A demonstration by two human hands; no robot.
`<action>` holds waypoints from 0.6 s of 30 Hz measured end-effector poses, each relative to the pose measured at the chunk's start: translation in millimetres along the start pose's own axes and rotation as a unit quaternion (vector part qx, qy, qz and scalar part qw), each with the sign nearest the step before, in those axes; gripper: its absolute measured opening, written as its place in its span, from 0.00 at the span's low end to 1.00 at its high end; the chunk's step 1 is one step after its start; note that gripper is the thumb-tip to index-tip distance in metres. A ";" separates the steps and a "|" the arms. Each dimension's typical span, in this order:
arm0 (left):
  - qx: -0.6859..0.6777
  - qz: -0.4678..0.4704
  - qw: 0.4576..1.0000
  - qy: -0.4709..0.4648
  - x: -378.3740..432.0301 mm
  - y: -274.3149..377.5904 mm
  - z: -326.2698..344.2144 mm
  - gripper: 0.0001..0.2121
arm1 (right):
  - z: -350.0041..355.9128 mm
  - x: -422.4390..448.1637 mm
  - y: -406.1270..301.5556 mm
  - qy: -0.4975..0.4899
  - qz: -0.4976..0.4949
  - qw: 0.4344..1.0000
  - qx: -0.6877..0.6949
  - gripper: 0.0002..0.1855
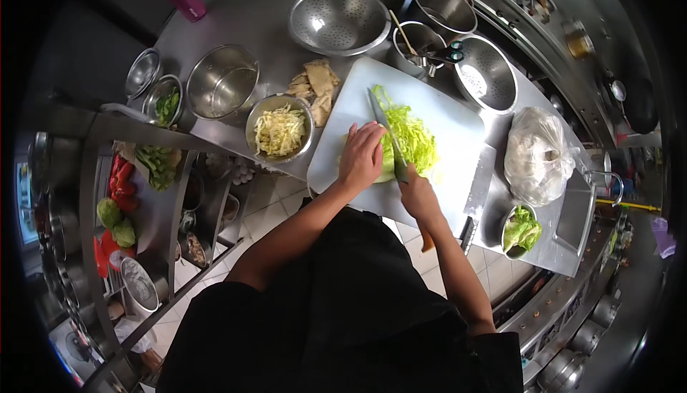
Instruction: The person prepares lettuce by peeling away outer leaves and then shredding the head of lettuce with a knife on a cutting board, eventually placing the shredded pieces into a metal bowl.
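Note:
On a white plastic cutting board (343,103) lies a heap of shredded green lettuce (412,138). My right hand (420,195) grips a kitchen knife (396,148) near its handle, the blade pointing away from me along the left side of the shreds. My left hand (365,157) rests with bent fingers on the uncut lettuce, close beside the blade, and covers most of that piece. Left of the board stands a steel bowl of shredded pale cabbage or lettuce (279,131), with brown flat pieces of food (320,81) behind it.
Behind the board are a steel colander (340,21) and a steel pot (418,44) holding utensils and scissors. A second colander (485,73), a cleaver (479,189), a knotted plastic bag (539,157) and a bowl of lettuce leaves (521,232) are at the right. An empty-looking steel bowl (223,81) stands left.

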State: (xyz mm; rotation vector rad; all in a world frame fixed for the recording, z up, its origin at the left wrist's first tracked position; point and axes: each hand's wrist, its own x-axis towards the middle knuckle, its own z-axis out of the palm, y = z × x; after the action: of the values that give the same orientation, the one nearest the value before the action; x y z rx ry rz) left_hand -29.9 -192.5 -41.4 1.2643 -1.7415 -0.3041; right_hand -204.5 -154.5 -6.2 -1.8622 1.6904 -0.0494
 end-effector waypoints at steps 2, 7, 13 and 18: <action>0.059 0.023 0.997 -0.044 -1.0 1.1 -11.3 0.11 | -10.8 -15.6 -5.3 0.032 -0.011 0.999 -0.004 0.17; 0.031 0.018 0.999 -0.004 -3.7 -0.6 -6.1 0.10 | -46.4 -45.0 -38.2 0.019 0.030 0.997 -0.063 0.17; 0.059 0.020 0.998 -0.005 1.1 6.2 -0.3 0.11 | -35.4 -53.8 -33.6 0.000 0.020 0.996 -0.082 0.17; 0.086 0.022 0.995 -0.042 3.0 4.8 -3.5 0.11 | -44.2 -68.7 -38.4 -0.034 0.026 0.995 -0.085 0.16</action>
State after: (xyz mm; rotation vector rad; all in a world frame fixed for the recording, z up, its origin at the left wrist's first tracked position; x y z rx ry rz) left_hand -30.2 -191.8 -34.8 1.3490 -1.8972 -0.1867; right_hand -201.4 -110.2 72.4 -1.9178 1.7430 0.1833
